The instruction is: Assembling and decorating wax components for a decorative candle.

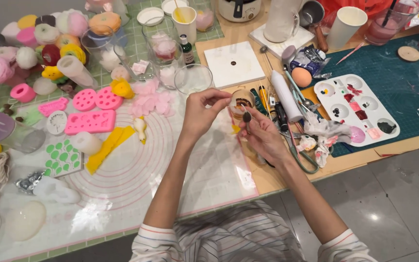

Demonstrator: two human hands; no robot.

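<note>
Hands raised above translucent mat (136, 179), clear of clutter. Left hand (201, 114) pinches small clear glass jar (241, 100) by rim; right hand (263, 136) fingers closed on thin pink stick (233, 123), tip near jar, for control.

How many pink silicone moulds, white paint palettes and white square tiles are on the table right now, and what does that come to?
Pink silicone moulds: 5, namely the ring, the flat strip, two round ones and the rectangle
White paint palettes: 1
White square tiles: 2
Total: 8
</note>
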